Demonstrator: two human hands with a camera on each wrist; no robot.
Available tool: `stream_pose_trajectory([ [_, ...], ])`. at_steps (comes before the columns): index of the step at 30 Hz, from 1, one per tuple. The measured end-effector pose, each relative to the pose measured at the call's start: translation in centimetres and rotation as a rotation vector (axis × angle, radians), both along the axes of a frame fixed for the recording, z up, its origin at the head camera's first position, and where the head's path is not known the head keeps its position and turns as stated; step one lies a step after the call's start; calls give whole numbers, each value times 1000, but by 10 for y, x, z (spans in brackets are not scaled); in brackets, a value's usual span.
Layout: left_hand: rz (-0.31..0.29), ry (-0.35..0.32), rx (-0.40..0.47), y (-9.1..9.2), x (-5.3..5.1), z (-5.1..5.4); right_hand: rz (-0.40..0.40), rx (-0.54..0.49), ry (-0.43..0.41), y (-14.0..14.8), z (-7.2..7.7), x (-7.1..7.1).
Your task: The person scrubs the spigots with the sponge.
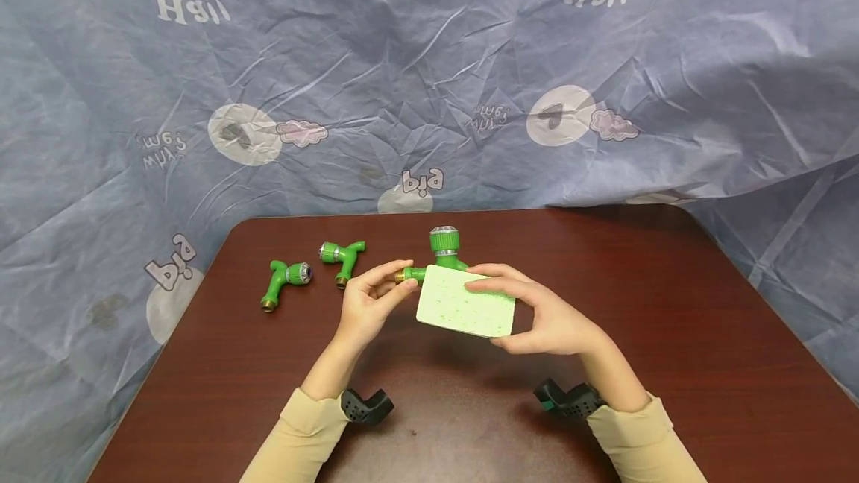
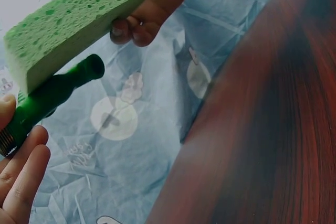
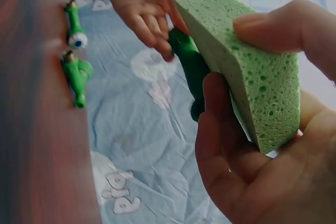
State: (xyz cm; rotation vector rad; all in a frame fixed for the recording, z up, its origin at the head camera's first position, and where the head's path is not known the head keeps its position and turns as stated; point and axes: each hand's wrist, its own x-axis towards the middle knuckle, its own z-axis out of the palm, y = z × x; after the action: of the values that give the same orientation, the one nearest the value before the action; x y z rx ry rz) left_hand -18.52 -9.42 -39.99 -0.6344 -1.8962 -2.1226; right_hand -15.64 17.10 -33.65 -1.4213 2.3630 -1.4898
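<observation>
Between thumb and fingers, my left hand [image 1: 365, 308] pinches a green faucet [image 1: 444, 243] by its brass threaded end, holding it above the table. My right hand [image 1: 560, 319] grips a thick, pale green sponge [image 1: 465, 302] by its edges, thumb on one side and fingers on the other. In the left wrist view the sponge [image 2: 79, 24] lies against the body of the faucet [image 2: 58, 95], whose spout end sticks out past it. From the head, the sponge hides much of the faucet. The right wrist view shows the faucet [image 3: 191, 69] behind the porous sponge [image 3: 270, 85].
Two more green faucets lie on the table's left side, one faucet [image 1: 285, 282] nearer and another faucet [image 1: 344, 258] farther back. The dark red-brown table [image 1: 671, 364] ends at a wrinkled blue printed cloth [image 1: 429, 80]. Black bands [image 1: 367, 406] sit at both wrists.
</observation>
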Motion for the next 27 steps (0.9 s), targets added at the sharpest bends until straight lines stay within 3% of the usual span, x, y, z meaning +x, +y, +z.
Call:
stream_pose_trajectory([
  [4, 24, 20, 18, 1, 0, 1, 8, -41, 32, 8, 0, -4],
  [8, 56, 50, 30, 4, 1, 1, 56, -74, 46, 13, -13, -13],
  [14, 31, 80, 47, 7, 5, 3, 80, -111, 1, 10, -30, -22],
  [21, 56, 126, 35, 10, 4, 1, 65, -138, 30, 17, -28, -23],
  [27, 39, 133, 47, 12, 6, 0, 87, -114, 23, 11, -28, -23],
])
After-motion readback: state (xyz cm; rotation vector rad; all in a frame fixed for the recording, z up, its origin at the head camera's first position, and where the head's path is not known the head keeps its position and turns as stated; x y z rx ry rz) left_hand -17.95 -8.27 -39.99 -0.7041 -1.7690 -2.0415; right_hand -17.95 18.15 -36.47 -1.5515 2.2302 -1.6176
